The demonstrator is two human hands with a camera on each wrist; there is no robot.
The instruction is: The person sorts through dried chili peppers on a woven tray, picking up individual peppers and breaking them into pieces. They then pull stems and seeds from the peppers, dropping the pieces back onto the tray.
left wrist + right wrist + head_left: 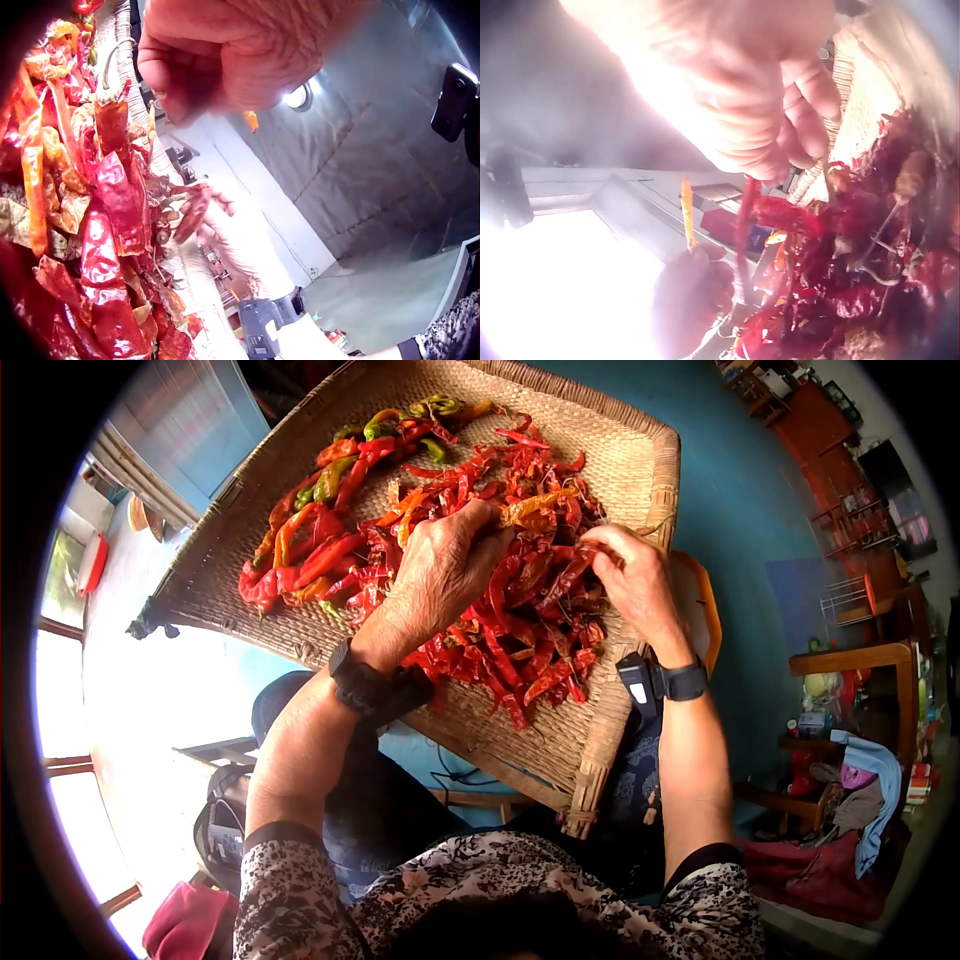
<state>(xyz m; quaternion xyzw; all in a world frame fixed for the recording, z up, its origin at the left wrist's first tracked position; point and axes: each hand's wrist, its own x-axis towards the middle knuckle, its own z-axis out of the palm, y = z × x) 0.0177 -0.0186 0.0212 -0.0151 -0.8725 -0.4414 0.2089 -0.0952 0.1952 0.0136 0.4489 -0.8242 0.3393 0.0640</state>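
Over a heap of dried red chili peppers (500, 650) I hold both hands. My left hand (450, 555) has its fingers curled, and a yellow-orange chili pepper (688, 214) sticks out of it in the right wrist view. The rest of that pepper is hidden by the fingers. To the right, my right hand (635, 580) pinches a dark red dried chili (193, 215) between thumb and fingers, above the heap's right edge. The heap lies in a woven basket tray (620, 440).
Fresher, plumper red, orange and green peppers (325, 550) lie along the tray's left side. The tray slants across the person's lap, its raised woven rim (665, 470) just beyond the right hand. A wooden chair (860, 660) with clothes stands at the right.
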